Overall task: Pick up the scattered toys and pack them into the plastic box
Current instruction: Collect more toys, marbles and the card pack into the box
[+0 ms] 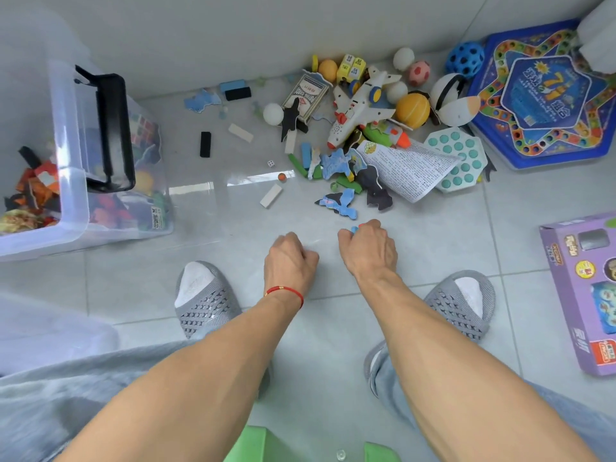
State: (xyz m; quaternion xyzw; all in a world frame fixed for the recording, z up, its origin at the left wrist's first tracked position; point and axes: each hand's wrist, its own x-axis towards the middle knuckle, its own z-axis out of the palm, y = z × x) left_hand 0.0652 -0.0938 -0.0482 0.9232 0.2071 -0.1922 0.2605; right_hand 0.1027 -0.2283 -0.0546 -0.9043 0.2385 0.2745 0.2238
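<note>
Both hands hover low over the tiled floor (333,328) between the slippered feet. The left hand (290,261) is curled into a fist; what it holds, if anything, cannot be told. The right hand (366,249) is closed on small blue and red pieces (355,228). The scattered toys (363,128) lie just ahead of the hands; the plastic box (76,201), partly filled, stands well to the left.
</note>
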